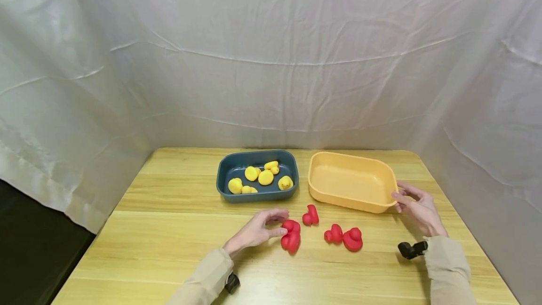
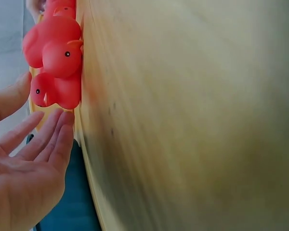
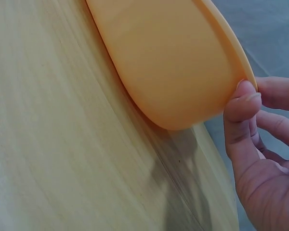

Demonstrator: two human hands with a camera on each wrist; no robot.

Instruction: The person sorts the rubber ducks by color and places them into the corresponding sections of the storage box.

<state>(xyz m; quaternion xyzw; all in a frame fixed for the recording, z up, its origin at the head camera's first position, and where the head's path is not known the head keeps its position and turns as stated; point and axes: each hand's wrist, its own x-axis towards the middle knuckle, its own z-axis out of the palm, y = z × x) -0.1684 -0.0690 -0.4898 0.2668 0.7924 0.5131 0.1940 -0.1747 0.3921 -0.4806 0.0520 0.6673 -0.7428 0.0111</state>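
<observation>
Just left of two touching red rubber ducks [image 1: 291, 241] is my left hand [image 1: 256, 230], its thumb and fingers spread apart. In the left wrist view the fingers of this hand [image 2: 33, 163] are nearly straight, beside the ducks [image 2: 61, 57] and not wrapped round them. My right hand [image 1: 419, 208] pinches the right-hand rim of an orange plastic tray [image 1: 351, 178]. The right wrist view shows the thumb of that hand [image 3: 260, 144] on the outside of the tray wall [image 3: 168, 72], with fingers at its rim.
More red ducks [image 1: 311, 215] lie on the wooden table [image 1: 169, 229], including a pair [image 1: 353, 240] in front of the orange tray. At the back stands a dark blue tray [image 1: 258, 197] holding several yellow ducks [image 1: 266, 177]. Grey-white curtains [image 1: 271, 60] hang behind and beside the table.
</observation>
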